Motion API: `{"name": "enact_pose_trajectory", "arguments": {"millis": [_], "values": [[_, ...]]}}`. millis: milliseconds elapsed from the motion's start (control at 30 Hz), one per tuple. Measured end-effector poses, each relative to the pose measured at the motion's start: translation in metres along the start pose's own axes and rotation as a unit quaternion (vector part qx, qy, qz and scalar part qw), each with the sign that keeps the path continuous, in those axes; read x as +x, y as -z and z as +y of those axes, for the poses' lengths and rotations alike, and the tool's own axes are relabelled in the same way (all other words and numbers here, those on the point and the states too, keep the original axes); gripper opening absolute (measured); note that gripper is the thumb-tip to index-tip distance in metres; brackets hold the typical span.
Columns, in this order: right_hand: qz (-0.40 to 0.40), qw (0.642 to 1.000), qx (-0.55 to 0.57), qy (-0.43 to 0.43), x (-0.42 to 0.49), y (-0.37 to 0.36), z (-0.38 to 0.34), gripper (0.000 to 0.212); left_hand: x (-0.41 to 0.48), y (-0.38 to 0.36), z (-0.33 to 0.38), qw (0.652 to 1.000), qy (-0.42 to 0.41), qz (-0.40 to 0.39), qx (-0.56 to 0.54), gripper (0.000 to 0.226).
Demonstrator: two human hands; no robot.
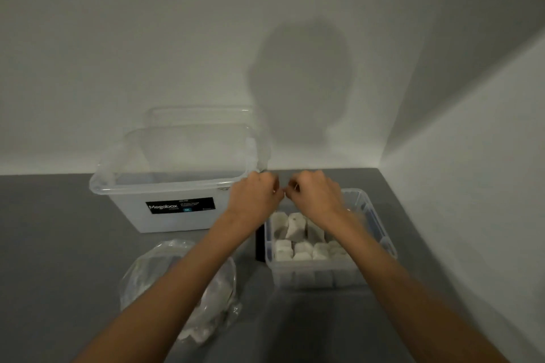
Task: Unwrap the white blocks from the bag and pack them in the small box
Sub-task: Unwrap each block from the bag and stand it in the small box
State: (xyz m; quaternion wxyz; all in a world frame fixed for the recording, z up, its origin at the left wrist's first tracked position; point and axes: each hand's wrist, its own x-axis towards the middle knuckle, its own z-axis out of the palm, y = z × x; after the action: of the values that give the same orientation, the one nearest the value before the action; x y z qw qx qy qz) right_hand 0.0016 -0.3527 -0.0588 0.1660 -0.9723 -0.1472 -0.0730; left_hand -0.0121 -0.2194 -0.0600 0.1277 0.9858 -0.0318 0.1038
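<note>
Near left, a crumpled clear plastic bag [141,274] lies on the grey surface [53,244], some pale wrapped pieces inside. To its right, the small clear plastic box [318,277] holds rows of unwrapped white blocks [298,227]. Over its far edge my left hand [255,196] and right hand [315,194] meet, fingers curled, pinching a small pale scrap [285,193]. I judge it is wrapper, held there so the contents drop in. A large clear labelled tub [165,215] stands far left.

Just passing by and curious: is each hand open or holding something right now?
Left hand: curled, apparently pinching a small pale scrap.
Right hand: curled, pinching the same scrap.
</note>
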Motion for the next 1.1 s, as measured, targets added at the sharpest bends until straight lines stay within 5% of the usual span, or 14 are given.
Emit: {"name": "enact_pose_trajectory", "arguments": {"millis": [200, 400, 567, 667, 767, 833, 1100], "values": [[-0.035, 0.984, 0.145, 0.095, -0.016, -0.007, -0.091, 0.019, -0.045, 0.047, -0.093, 0.991, 0.112, 0.016, -0.072, 0.019], [-0.190, 0.956, 0.183, 0.127, -0.027, -0.070, -0.156, 0.017, -0.104, 0.031, -0.192, 0.973, 0.200, -0.018, -0.114, 0.012], [-0.285, 0.946, 0.121, 0.094, -0.042, -0.132, -0.187, 0.017, -0.140, 0.002, -0.234, 0.945, 0.246, -0.180, -0.120, 0.067], [-0.315, 0.943, 0.080, 0.074, -0.054, -0.158, -0.194, 0.015, -0.161, -0.012, -0.243, 0.893, 0.295, -0.238, -0.240, 0.074], [-0.335, 0.939, 0.044, 0.066, -0.059, -0.174, -0.198, 0.037, -0.172, -0.024, -0.252, 0.861, 0.296, -0.228, -0.344, 0.053], [-0.339, 0.938, 0.008, 0.067, -0.062, -0.180, -0.200, 0.043, -0.175, -0.025, -0.250, 0.873, 0.275, -0.197, -0.353, 0.032], [-0.289, 0.954, 0.021, 0.073, -0.069, -0.197, -0.202, 0.051, -0.180, -0.031, -0.247, 0.860, 0.269, -0.125, -0.415, 0.015]]}}
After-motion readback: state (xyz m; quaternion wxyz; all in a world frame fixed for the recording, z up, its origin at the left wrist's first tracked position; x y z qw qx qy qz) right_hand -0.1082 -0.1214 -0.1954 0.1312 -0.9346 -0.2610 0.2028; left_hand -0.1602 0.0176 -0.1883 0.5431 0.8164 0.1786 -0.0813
